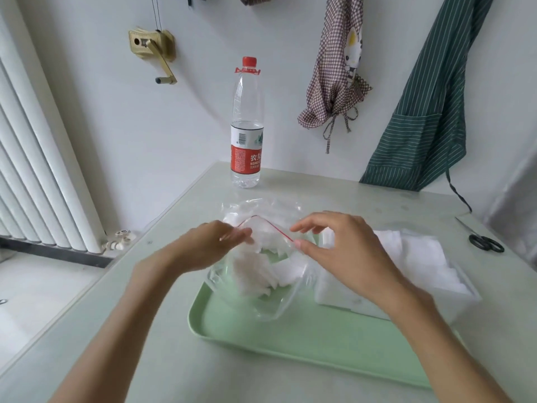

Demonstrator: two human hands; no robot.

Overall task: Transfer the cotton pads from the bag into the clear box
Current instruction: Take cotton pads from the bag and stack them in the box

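Note:
A clear zip bag (pixel 261 298) with a red seal line lies on a pale green tray (pixel 305 347). White cotton pads (pixel 261 274) are bunched inside it. My left hand (pixel 209 245) pinches the left side of the bag's mouth. My right hand (pixel 340 251) pinches the right side at the red strip, and the mouth gapes between them. To the right, on the tray, stands the clear box (pixel 406 274), with white pads stacked in it.
A water bottle (pixel 247 126) with a red cap stands at the back of the table. Black scissors (pixel 485 239) lie at the right edge. Aprons hang on the wall behind. A white radiator is at the left.

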